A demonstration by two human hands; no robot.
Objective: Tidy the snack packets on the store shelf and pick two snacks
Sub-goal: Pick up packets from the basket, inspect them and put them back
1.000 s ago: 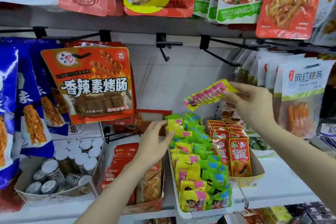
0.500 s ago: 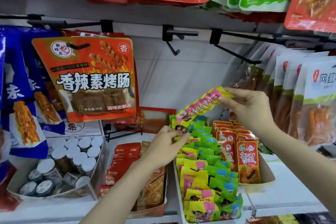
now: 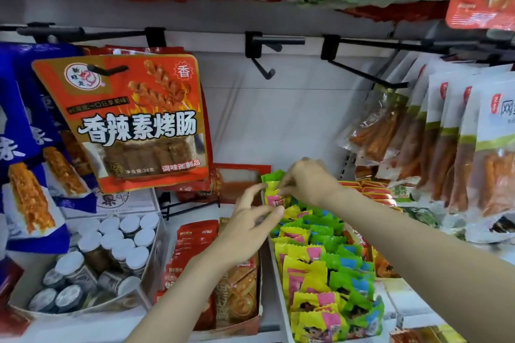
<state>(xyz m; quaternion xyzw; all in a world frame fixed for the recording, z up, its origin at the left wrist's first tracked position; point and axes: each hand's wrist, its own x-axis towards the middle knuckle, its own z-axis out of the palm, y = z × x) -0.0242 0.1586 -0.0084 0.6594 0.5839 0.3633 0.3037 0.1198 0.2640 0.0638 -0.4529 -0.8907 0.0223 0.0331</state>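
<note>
1. The left hand (image 3: 250, 220) reaches in with fingers spread and lightly bent, its fingertips touching the back end of the left row of small yellow-and-pink snack packets (image 3: 306, 267).
2. Just right of it and slightly above, the right hand (image 3: 309, 182) pinches a yellow-and-pink snack packet (image 3: 274, 199) at the back of the white tray (image 3: 274, 262); the two hands nearly meet over it.
3. Right of the yellow row, under the right forearm, lies a row of green-and-blue packets (image 3: 348, 262) in the same tray.
4. Further right, red-and-orange sachets (image 3: 373, 192) stand in a box, largely hidden by the right forearm.
5. The pinched packet is mostly covered by fingers, so its print is unreadable and how far it sits among the others cannot be told.
6. The tray's front end is cut off at the bottom edge.
</note>
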